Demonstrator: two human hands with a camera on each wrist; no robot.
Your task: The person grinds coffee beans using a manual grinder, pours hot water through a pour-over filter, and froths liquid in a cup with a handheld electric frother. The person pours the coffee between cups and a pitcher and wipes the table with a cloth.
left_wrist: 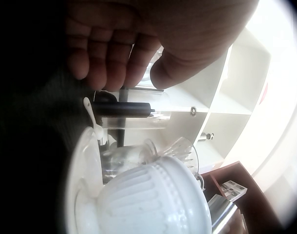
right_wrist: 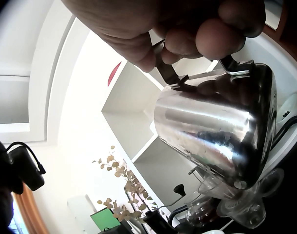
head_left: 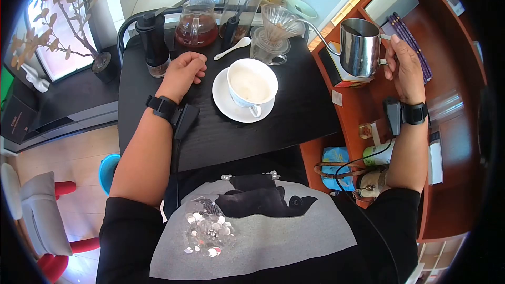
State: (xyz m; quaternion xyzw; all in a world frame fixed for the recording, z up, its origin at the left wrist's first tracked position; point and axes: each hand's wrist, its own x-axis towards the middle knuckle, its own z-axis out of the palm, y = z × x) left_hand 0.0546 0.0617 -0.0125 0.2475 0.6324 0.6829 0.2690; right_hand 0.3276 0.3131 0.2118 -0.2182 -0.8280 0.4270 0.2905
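My right hand (head_left: 405,66) grips the handle of a shiny stainless-steel gooseneck kettle (head_left: 359,52), raised beside the table's right edge. Its thin spout points left towards the glass dripper; in the right wrist view the kettle body (right_wrist: 216,122) fills the middle, with fingers curled round the handle. My left hand (head_left: 184,73) rests on the black table, fingers loosely curled, holding nothing. Just right of it a white cup (head_left: 265,81) with a pale inside stands on a white saucer (head_left: 223,102). A white spoon (head_left: 231,49) lies behind them.
Along the back stand a black hand grinder (head_left: 152,42), a glass pot (head_left: 196,29) of reddish-brown liquid, a clear canister (head_left: 239,10) with dark tools, and a ribbed glass dripper (head_left: 279,23) over a glass server (head_left: 268,47). A reddish wooden shelf (head_left: 447,126) borders the right side.
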